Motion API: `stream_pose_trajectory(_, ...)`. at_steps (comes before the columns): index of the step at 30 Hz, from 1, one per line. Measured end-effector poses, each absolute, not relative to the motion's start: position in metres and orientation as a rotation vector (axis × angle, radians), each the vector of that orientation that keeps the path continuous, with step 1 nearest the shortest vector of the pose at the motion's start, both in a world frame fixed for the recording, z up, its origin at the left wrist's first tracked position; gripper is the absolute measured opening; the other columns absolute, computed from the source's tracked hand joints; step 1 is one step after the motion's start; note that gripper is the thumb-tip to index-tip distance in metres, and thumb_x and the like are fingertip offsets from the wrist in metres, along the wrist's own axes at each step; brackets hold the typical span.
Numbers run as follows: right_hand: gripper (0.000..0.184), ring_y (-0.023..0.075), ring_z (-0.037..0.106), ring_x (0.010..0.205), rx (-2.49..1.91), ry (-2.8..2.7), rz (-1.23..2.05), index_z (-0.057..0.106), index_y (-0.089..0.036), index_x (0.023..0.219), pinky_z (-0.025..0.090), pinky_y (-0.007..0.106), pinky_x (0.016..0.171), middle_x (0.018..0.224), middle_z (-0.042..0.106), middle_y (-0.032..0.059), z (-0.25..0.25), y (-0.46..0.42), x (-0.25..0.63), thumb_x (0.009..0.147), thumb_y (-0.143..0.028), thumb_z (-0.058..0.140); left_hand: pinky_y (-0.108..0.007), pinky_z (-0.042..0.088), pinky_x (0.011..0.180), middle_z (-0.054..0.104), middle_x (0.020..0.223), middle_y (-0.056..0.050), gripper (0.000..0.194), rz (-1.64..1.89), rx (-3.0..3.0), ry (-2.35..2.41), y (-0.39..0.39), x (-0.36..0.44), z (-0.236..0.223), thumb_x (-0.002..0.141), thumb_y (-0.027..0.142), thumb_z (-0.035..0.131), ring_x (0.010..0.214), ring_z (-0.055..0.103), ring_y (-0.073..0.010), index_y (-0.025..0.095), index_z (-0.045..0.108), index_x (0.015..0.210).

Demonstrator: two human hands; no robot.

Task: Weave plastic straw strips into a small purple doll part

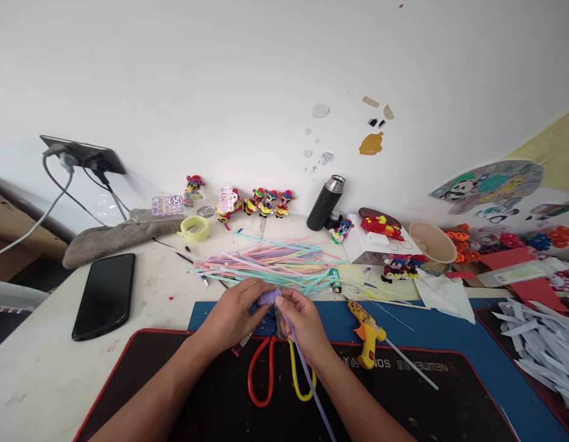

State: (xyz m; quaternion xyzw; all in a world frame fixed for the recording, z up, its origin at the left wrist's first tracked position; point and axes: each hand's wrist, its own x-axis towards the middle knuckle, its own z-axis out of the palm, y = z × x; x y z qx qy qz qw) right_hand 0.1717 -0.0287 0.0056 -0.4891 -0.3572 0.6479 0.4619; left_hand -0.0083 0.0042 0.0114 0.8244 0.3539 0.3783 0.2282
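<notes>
My left hand (236, 310) and my right hand (302, 322) meet over the front of the table, both closed on a small lilac coil (268, 297) of paper strip. The loose end of the lilac strip (312, 387) trails from my right hand down toward me. Just beyond my fingers lies a pile of pastel paper strips (270, 261). Under my hands, on the black mat (174, 399), lie scissors with red and yellow handles (277, 374).
A yellow glue gun (367, 331) lies right of my hands on the blue mat (450, 331). A black phone (104, 294) lies at left. A black flask (325, 202), small colourful figures (266, 202), a paper cup (432, 245) and cut white paper strips (542, 344) stand further back and right.
</notes>
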Motion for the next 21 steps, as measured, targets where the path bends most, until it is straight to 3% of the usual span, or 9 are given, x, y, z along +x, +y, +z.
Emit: stream_pose_trajectory(21, 0.043, 0.008, 0.033, 0.037, -1.194, -1.001, 1.579, 0.064, -0.019, 0.081, 0.025, 0.023, 0.04, 0.043, 0.045, -0.0094, 0.0138, -0.0335, 0.1673, 0.087, -0.061, 0.074, -0.033, 0.056, 0.08, 0.078, 0.097, -0.004, 0.02, 1.092, 1.914, 1.321, 0.0091, -0.0091, 0.0121, 0.089, 0.029, 0.066, 0.086, 0.072, -0.0224, 0.022, 0.073, 0.105)
